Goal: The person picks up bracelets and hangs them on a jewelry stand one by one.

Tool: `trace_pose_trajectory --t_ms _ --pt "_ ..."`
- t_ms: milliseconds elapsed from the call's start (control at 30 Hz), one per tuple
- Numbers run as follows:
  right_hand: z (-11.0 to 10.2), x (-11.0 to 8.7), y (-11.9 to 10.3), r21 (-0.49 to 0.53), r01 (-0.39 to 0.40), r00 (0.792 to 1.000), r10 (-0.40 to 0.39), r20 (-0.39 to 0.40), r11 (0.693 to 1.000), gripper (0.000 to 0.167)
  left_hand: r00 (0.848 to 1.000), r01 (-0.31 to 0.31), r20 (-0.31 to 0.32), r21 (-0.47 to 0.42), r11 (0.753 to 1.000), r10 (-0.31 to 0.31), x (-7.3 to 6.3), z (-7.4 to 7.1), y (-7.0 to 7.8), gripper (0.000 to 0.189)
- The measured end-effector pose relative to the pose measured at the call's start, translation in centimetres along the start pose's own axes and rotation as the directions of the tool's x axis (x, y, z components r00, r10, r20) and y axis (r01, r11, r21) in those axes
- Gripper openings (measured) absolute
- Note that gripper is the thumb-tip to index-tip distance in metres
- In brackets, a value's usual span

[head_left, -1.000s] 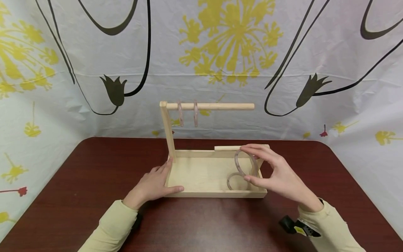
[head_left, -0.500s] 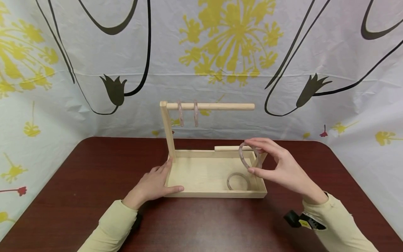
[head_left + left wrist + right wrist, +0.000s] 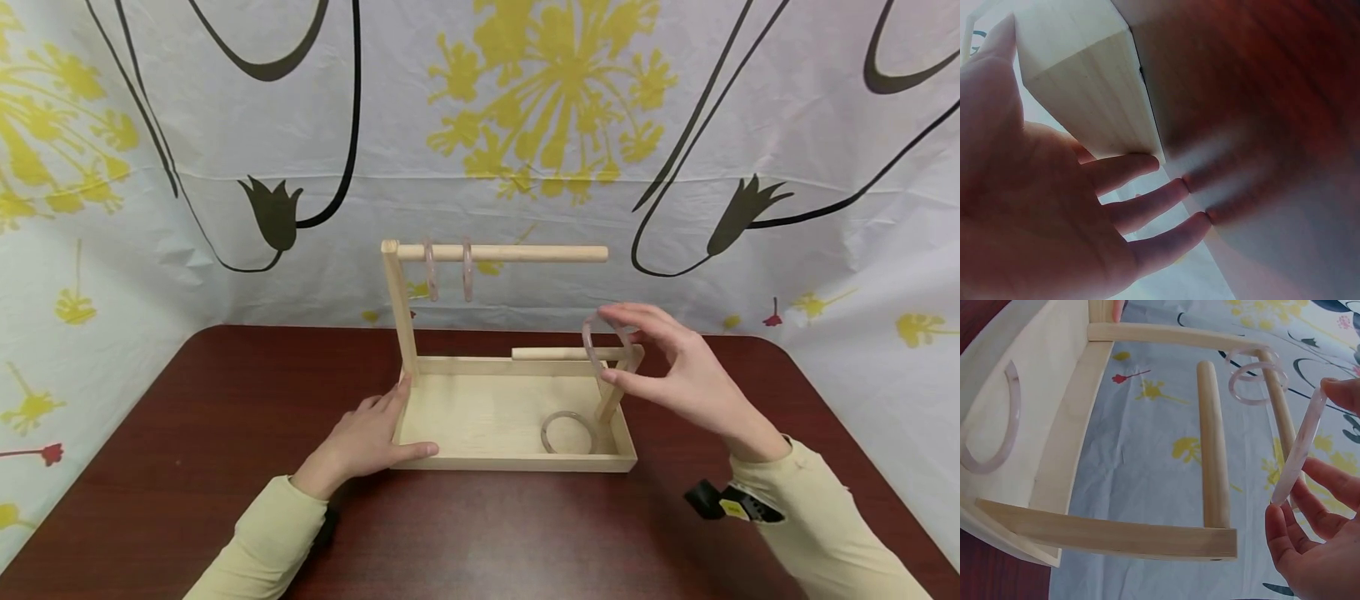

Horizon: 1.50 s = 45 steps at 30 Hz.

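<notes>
Held ring [image 3: 1301, 445], pale pink and translucent: right of centre in the head view, higher and slightly farther right than a second ago, when it was low over the tray. Right hand [image 3: 678, 371] pinches it, thumb below, fingers above. In that view it overlaps the right end of the lower bar [image 3: 549, 354]; contact cannot be told. Second ring [image 3: 1015, 415] lies in the tray [image 3: 472, 408], right part; partly covered by the thumb before, plainly seen now. Two hanging rings [image 3: 468, 282] on the upper bar [image 3: 536, 253], left of its middle, unmoved. Left hand [image 3: 363, 437], thumb and fingers spread, at the tray's left end, same spot as earlier. Dark red desk [image 3: 480, 533] beneath.
</notes>
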State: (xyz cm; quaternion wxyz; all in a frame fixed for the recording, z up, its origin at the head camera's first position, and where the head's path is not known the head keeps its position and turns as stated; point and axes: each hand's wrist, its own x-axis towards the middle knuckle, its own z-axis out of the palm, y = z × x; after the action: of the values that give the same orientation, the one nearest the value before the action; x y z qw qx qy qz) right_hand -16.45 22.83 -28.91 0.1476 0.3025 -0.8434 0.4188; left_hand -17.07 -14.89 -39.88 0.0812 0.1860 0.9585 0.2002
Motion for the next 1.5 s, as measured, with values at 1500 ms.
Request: trace_pose_trajectory --t_ms 1500 --pt "-0.6 9.9 0.4 -0.299 0.118 0.993 -0.121 0.011 0.947 0.066 1.0 0.002 0.009 -0.019 1.0 -0.002 0.0 -0.2 0.1 0.106"
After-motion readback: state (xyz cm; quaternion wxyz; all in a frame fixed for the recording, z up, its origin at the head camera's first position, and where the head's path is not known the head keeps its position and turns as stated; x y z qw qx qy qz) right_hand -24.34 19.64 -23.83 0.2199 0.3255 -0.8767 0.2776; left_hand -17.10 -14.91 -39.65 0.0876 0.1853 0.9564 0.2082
